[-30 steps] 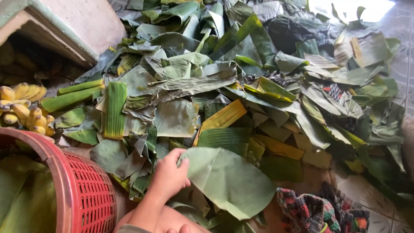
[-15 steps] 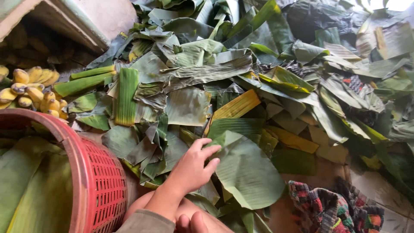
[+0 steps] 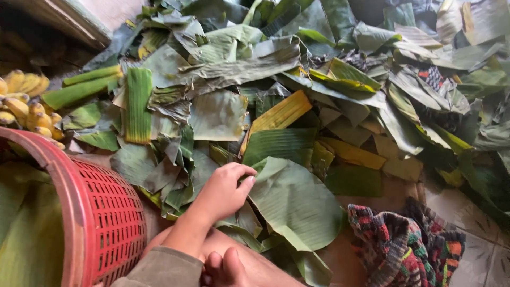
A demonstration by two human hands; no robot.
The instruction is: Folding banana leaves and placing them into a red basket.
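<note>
We see only part of the red basket (image 3: 101, 212), cut off by the frame's edge just left of our hand (image 3: 223, 191). The bananas (image 3: 24, 103) beyond it run out of view. The floor (image 3: 478, 255) mostly hides under leaves (image 3: 297, 199).

Hand: your left hand (image 3: 222, 190) slid from the big rounded green banana leaf's (image 3: 297, 204) top edge down its left edge.
Grip: your fingers curled over that edge.
View: your head tilted lower.
</note>
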